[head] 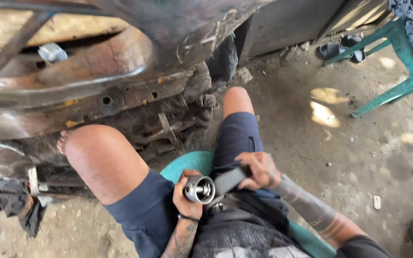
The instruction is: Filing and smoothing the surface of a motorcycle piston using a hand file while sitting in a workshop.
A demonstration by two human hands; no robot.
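holding a cylindrical metal part (200, 189) in our lap with both hands while we are sitting on a teal stool (187, 163).

we are gripping the round metal part with our left hand (186, 196), fingers wrapping around its body so its open end, with a small centre shaft, is facing up toward the camera. we are closing our right hand (261, 170) around a flat dark handle-like piece (229, 180) that is meeting the side of the part. the part is sitting between our thighs, just above the dark blue shorts (239, 136). we are resting our left foot (63, 142) against the rusty metal vehicle body (96, 81) ahead of us. a green plastic chair (402, 62) is standing well apart at upper right on the concrete floor (359, 157), and a dark rag (15, 205) is lying at lower left.
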